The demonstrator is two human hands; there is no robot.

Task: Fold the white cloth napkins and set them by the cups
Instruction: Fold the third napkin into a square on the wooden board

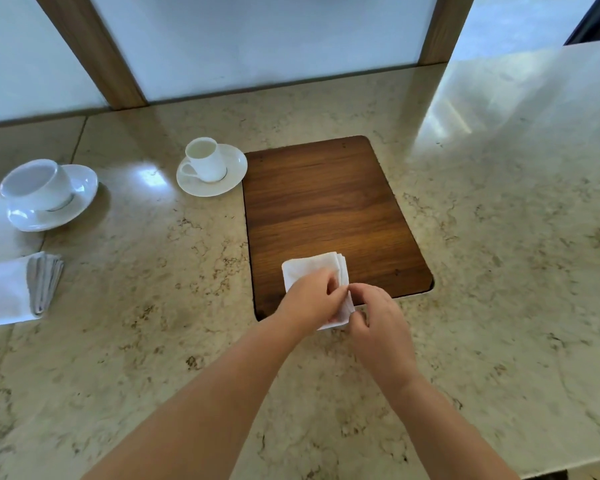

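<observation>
— What are the hands doing?
— The left hand [312, 299] lies on a small folded white napkin [312, 268], fingers bent over it. The right hand [374, 317] pinches its right edge.
— Where is the napkin?
— On the near end of a brown wooden board [326, 202] set in the stone counter [153, 341].
— And farther away?
— At the left lies another folded napkin [4, 292]. Behind it stand a big cup [35, 183] and a small cup [205, 161] on saucers.
— Any words?
— None I can read.

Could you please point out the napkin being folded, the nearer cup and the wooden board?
folded napkin [309, 268]: head view, bare upper part.
nearer cup [205, 164]: head view, outer wall.
wooden board [323, 199]: head view, bare middle.
</observation>
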